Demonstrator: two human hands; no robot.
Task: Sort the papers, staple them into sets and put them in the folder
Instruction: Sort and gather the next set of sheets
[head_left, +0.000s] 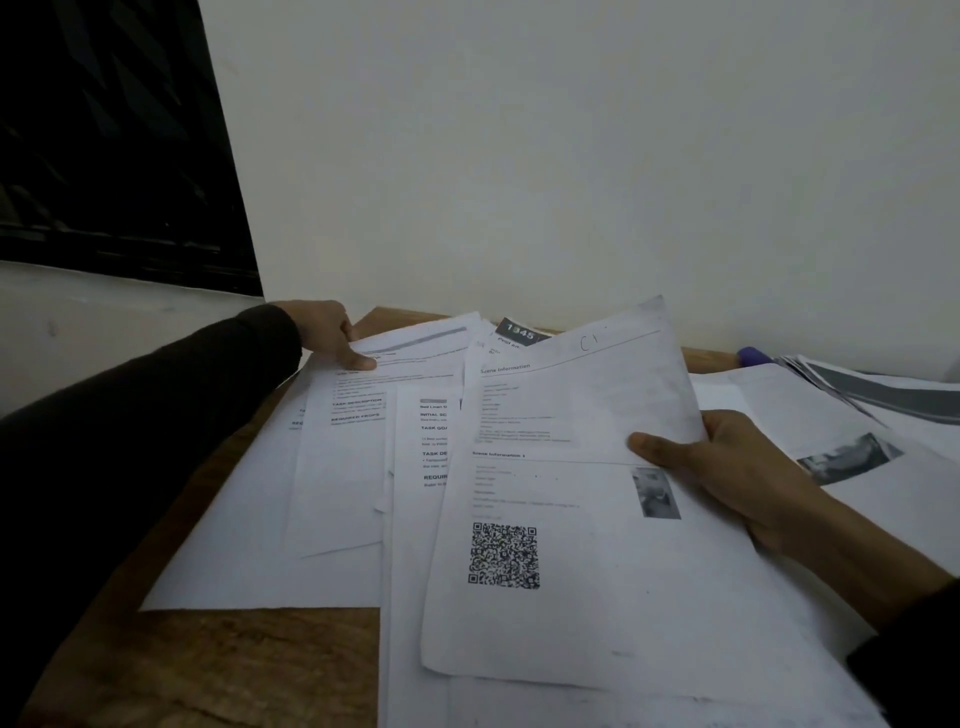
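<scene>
Paperwork covers most of the wooden table (249, 670) across the lower half of the frame, loose and overlapping, none of it visibly stapled. No stapler and no folder can be identified in view. Judgement: the task stands at the sorting stage; stapling and filing are all left to do.

A spread of printed sheets (343, 467) lies at centre left, long axes running roughly from the bottom of the frame toward the wall (571, 156), headings at the far end. A further pile of papers (857, 415) sits at right, fanned and skewed toward the upper right.

The QR-code sheet (561, 493) is at centre, raised off the pile, long axis near upright in the frame and leaning slightly right, its top edge pointing to the upper right.

The right hand (743, 478) clamps this sheet at its right edge, thumb on top, fingers beneath. The left hand (332, 332), at centre left, pinches the far corner of a text sheet (353, 415), thumb pressed on its face.

A purple object (753, 356) shows at the far right edge; identity cannot be told.
</scene>
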